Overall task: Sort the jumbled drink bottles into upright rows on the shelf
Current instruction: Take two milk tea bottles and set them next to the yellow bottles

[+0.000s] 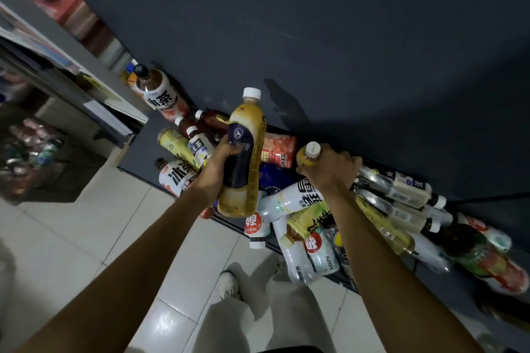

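My left hand [218, 172] grips a tall milk-tea bottle [245, 152] with a white cap and a dark purple label, held upright above the pile. My right hand [329, 170] is closed around a second bottle with a white cap [311, 152], of which only the neck and yellowish shoulder show. Under both hands lies a jumble of drink bottles [304, 226] on the dark low shelf [137, 149]. A large iced-tea bottle [159, 92] stands upright at the shelf's far left, and several smaller bottles [195, 137] stand near it.
The dark back wall [315, 37] rises behind the shelf. A neighbouring shelf unit [71, 86] stands to the left, with a dark crate of cans [31, 157] on the tiled floor [86, 238]. My trousers and a white shoe [229, 285] are below.
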